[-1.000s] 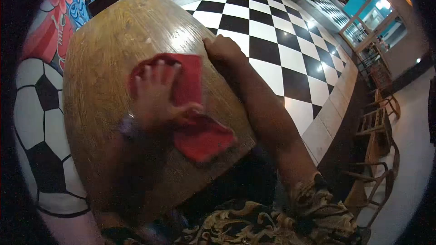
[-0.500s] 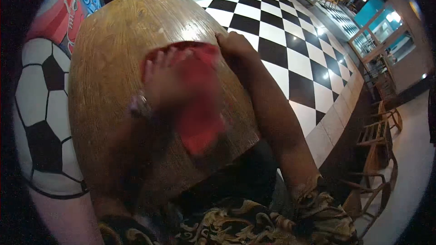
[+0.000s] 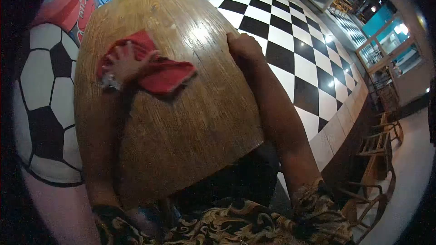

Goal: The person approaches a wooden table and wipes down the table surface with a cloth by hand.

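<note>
A red cloth point(image 3: 165, 77) lies bunched and folded on the wooden table point(image 3: 190, 122), toward its left side. My left hand point(image 3: 125, 66) presses on the cloth from above, fingers spread, with a watch or bracelet at the wrist. Part of the cloth trails out to the right of the palm. At the table's right edge, my right hand point(image 3: 245, 47) is closed around the rim, its fingers partly hidden. Light glares off the tabletop between the two hands.
A wall painted with a football point(image 3: 47, 104) runs close along the table's left side. Black-and-white checkered floor point(image 3: 290, 54) spreads out on the right. Wooden chairs point(image 3: 374, 163) stand at the lower right, and glass doors point(image 3: 386, 45) are farther back.
My left hand has moved left and slightly forward with the red cloth, from mid-table toward the left edge. The cloth's trailing part now points right. My right hand stays on the rim.
</note>
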{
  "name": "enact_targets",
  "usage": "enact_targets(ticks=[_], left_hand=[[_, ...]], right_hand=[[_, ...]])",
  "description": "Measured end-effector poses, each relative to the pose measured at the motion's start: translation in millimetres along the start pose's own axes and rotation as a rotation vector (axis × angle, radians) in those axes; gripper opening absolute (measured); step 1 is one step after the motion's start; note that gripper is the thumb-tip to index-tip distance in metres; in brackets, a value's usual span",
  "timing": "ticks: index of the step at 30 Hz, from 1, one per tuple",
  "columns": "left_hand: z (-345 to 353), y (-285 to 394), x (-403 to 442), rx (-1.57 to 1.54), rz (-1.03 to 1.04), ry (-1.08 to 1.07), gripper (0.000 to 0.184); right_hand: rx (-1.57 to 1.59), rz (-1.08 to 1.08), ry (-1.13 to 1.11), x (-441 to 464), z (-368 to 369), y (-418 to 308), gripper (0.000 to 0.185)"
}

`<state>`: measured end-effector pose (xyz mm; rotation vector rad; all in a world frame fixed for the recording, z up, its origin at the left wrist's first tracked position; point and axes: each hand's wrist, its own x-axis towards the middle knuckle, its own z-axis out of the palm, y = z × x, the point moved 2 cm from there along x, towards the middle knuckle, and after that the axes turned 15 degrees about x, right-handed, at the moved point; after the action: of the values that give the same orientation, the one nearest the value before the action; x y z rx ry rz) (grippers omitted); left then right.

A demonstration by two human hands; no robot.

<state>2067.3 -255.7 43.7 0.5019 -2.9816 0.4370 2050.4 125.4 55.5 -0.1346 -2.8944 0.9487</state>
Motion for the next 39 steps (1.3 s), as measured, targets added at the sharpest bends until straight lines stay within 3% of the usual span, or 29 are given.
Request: enact_targets(ticks=[2, 3, 5, 6, 10, 12, 14, 17, 18, 19, 21, 23, 26, 29, 31, 36, 39], left_hand=[[-13, 30, -39, -0.043, 0.219, 0.037, 0.135], [-24, 49, -64, -0.024, 0.297, 0.048, 0.133], [-43, 80, -128, -0.073, 0.439, 0.152, 0.129], [-46, 90, -164, -0.14, 0.501, 0.247, 0.127], [-93, 92, -283, -0.089, 0.548, 0.027, 0.136], [-102, 84, -292, -0.017, 0.543, -0.078, 0.139], [-108, 80, -286, -0.058, 0.59, -0.151, 0.147], [-95, 86, -244, -0.174, 0.547, -0.065, 0.156], [-91, 88, -215, -0.137, 0.569, -0.029, 0.156], [-84, 90, -182, -0.099, 0.589, 0.01, 0.156], [-59, 86, -112, -0.154, 0.62, 0.102, 0.148], [-53, 70, -61, -0.109, 0.593, 0.102, 0.136], [-10, 44, 5, -0.061, 0.512, 0.13, 0.125], [-16, 4, 26, -0.098, 0.415, -0.015, 0.137], [-9, -19, 41, -0.093, 0.33, -0.078, 0.14], [25, -63, 73, -0.026, 0.214, -0.048, 0.15], [31, -61, 73, -0.012, 0.265, -0.036, 0.157]], right_hand=[[-0.146, -0.163, -0.008, 1, 1, 1, 0.073], [-0.22, -0.245, -0.004, 2, 2, 1, 0.073], [-0.064, -0.016, 0.01, 9, 2, 5, 0.075], [-0.071, -0.02, 0.005, 10, 4, 8, 0.075], [-0.079, -0.123, 0.023, 9, 9, 15, 0.076], [-0.084, -0.1, -0.004, 10, 5, 10, 0.076], [-0.17, -0.154, -0.032, -2, -4, -4, 0.076], [-0.033, 0.009, -0.03, 13, 1, 6, 0.078], [-0.109, -0.011, -0.073, 16, 4, 6, 0.064], [-0.11, -0.014, -0.076, 18, 5, 8, 0.064], [-0.114, -0.019, -0.081, 20, 5, 9, 0.065], [0.033, 0.144, -0.043, 3, -9, -8, 0.076], [0.07, 0.096, -0.036, -14, -16, -19, 0.077], [0.031, -0.013, -0.04, -19, -19, -19, 0.076], [0.064, 0.023, -0.016, -15, -14, -14, 0.076], [0.094, 0.01, -0.017, -1, -7, 1, 0.076], [0.012, -0.108, -0.023, 18, 14, 19, 0.075]])
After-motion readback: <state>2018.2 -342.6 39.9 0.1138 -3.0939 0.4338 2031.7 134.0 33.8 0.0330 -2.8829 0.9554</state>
